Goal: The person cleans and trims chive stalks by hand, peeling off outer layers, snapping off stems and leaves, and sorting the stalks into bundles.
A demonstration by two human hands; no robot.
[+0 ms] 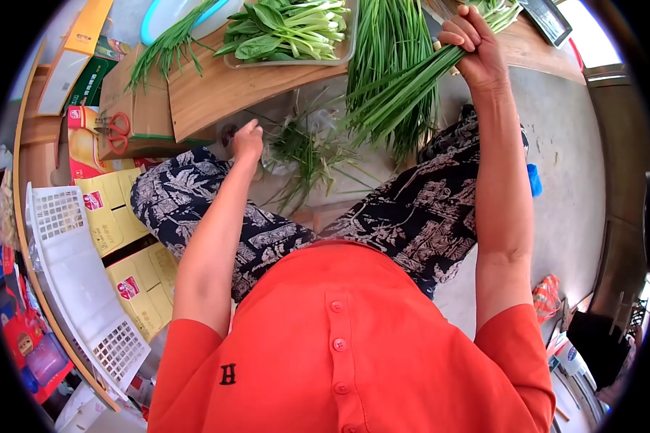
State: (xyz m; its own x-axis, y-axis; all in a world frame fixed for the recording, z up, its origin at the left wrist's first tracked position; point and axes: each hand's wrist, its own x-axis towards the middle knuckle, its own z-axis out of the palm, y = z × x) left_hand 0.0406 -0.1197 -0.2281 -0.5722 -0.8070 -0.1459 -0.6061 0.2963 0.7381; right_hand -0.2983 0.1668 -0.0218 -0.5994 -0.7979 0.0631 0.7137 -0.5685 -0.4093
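Observation:
My right hand (pixel 473 47) is closed round a bunch of long green leaves (pixel 412 81), held up at the table's edge, with the leaves pointing left. Behind it, more long green leaves (pixel 386 36) hang over the edge of the wooden table (pixel 245 88). My left hand (pixel 248 141) is low above my knee, its fingers closed; whatever they hold, if anything, is too small to make out. Beside it, loose green scraps (pixel 303 144) lie in a pile on the floor. A clear tray of leafy greens (pixel 289 32) sits on the table.
A small green bunch (pixel 170 45) lies by a blue-rimmed basin (pixel 152 20). Red-handled scissors (pixel 118 134) are at a cardboard box (pixel 141 101). Yellow boxes (pixel 115 220) and a white plastic rack (pixel 87 270) stand left. A dark device (pixel 547 20) is at the table's right.

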